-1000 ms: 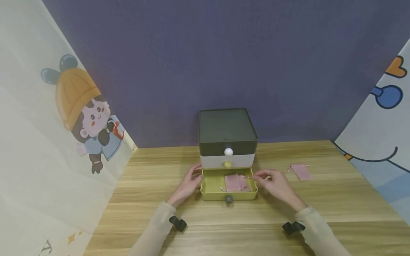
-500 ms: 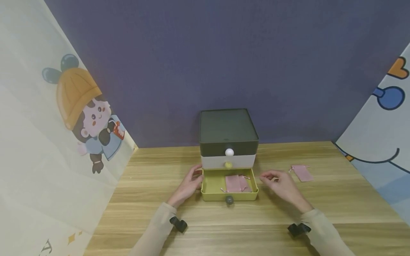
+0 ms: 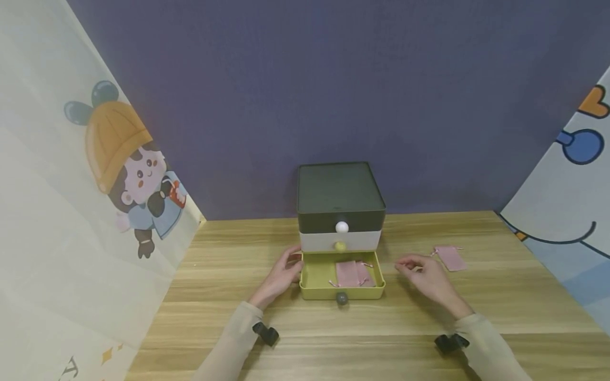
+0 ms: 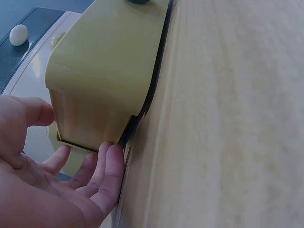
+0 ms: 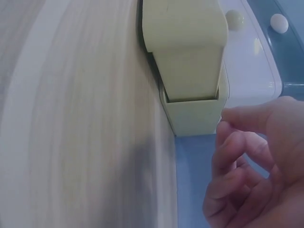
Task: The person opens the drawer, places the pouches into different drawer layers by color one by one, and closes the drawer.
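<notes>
A small chest of drawers (image 3: pixel 340 188) stands with its yellow bottom drawer (image 3: pixel 316 272) pulled out. Two pink drawstring pouches (image 3: pixel 347 273) lie overlapping inside, toward its right side. My left hand (image 3: pixel 281 278) rests at the drawer's left side; in the left wrist view its fingertips (image 4: pixel 113 156) reach the lower edge and the thumb is near the upper rim. To the right of the drawer, apart from it, my right hand (image 3: pixel 429 278) hovers with fingers loosely curled and nothing between them. Another pink drawstring pouch (image 3: pixel 451 258) lies flat on the table beyond that hand.
The wooden table (image 3: pixel 333 349) runs up to a dark blue back wall (image 3: pixel 333 79). Above the open drawer, the white drawer (image 3: pixel 314 242) and the dark top drawer (image 3: pixel 316 222) are closed. Cartoon-printed panels flank the table on both sides.
My right hand has moved away from the drawer's right rim, rightward toward the loose pouch. The left hand, the drawer and the pouches have stayed in place.
</notes>
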A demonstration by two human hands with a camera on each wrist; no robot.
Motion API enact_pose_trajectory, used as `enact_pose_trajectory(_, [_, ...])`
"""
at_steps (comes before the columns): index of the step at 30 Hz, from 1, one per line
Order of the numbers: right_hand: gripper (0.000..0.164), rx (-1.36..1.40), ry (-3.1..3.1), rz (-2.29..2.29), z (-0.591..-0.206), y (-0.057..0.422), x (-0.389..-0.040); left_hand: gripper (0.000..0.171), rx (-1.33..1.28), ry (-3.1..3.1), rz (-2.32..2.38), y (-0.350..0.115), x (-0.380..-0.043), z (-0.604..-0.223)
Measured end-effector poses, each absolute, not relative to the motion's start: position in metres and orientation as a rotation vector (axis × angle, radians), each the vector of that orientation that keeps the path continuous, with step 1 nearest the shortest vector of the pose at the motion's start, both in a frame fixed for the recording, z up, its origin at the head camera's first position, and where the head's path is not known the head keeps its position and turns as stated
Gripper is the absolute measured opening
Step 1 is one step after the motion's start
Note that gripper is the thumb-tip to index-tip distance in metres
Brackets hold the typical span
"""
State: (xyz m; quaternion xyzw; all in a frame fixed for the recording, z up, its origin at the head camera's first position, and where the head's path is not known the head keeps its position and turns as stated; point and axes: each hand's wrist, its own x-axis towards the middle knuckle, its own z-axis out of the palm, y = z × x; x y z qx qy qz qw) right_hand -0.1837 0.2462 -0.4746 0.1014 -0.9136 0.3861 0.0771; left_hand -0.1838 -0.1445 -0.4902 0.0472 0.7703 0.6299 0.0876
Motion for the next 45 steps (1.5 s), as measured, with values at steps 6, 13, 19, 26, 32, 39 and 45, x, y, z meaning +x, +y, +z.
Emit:
enact_pose_trajectory(6, [0.012,0.296,-2.727,1.111,-0.478,0.255,-0.187,0.056,0.140,2.303,1.873,-0.143,-0.184,-0.490])
enact_pose_trajectory(13, [0.018,0.225,-2.774,1.071,-0.480,0.262,-0.187,0.058,0.123,2.320,1.857,-0.144,-0.184,-0.488])
enact_pose_trajectory(19, [0.017,0.205,-2.758,1.061,-0.484,0.268,-0.189,0.059,0.135,2.302,1.858,-0.144,-0.184,-0.487])
enact_pose_trajectory(26, [0.018,0.162,-2.754,1.035,-0.491,0.280,-0.193,0.059,0.137,2.294,1.863,-0.144,-0.185,-0.489])
enact_pose_trajectory(32, [0.017,0.167,-2.718,1.033,-0.494,0.289,-0.194,0.059,0.146,2.296,1.861,-0.145,-0.185,-0.490])
enact_pose_trajectory(39, [0.021,0.119,-2.744,1.021,-0.492,0.297,-0.195,0.059,0.152,2.292,1.867,-0.144,-0.186,-0.491])
enact_pose_trajectory(45, [0.027,0.051,-2.789,1.046,-0.492,0.301,-0.195,0.058,0.134,2.305,1.839,-0.146,-0.185,-0.491])
